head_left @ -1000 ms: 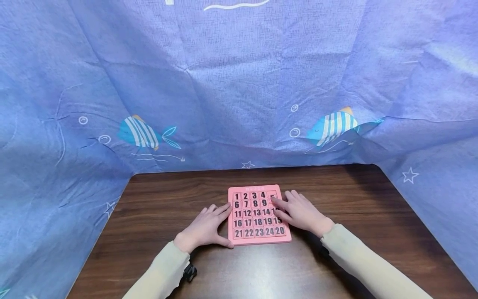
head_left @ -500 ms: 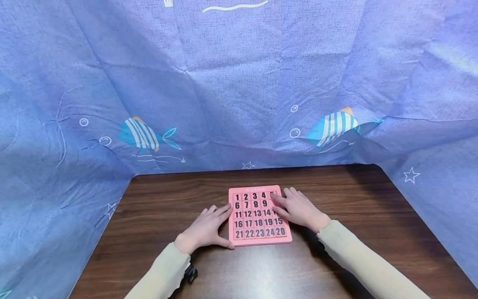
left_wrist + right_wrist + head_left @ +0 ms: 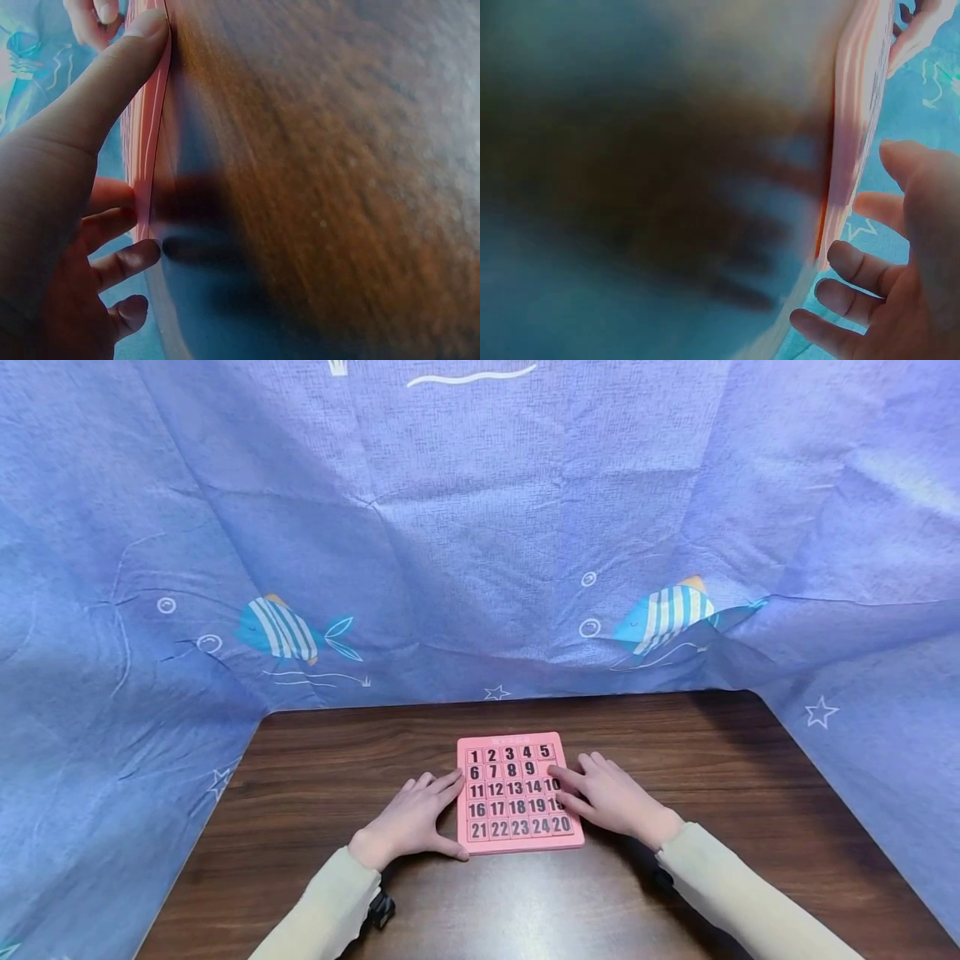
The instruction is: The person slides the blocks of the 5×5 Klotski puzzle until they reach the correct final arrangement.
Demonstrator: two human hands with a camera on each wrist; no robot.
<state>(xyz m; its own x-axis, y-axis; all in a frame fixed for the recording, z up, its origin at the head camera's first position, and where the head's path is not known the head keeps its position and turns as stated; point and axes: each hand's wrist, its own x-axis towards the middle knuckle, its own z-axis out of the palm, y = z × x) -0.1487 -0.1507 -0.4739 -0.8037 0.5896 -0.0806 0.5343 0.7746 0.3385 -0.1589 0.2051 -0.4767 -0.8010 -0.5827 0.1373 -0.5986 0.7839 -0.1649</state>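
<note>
A pink sliding number puzzle point(image 3: 521, 844) lies flat on the table, its tiles numbered in rows. Tile 5 point(image 3: 545, 751) sits at the top right; below it, past the 9, the second row shows a gap partly under a fingertip. My left hand point(image 3: 408, 823) rests along the puzzle's left side, thumb at the near corner and index finger higher up. In the left wrist view its thumb point(image 3: 120, 71) touches the puzzle edge. My right hand point(image 3: 617, 800) reaches over the right side, index fingertip by the gap, thumb partly covering tile 15 point(image 3: 553, 804).
The brown wood-grain table point(image 3: 360, 735) extends around the puzzle. A blue cloth point(image 3: 465, 552) with fish prints hangs behind the table and at both sides. A black strap piece point(image 3: 381, 908) shows at the left wrist.
My right hand's index finger moved down off tile 5, which now shows fully at the top right. The hand shifted slightly right and nearer. My left hand stays in place.
</note>
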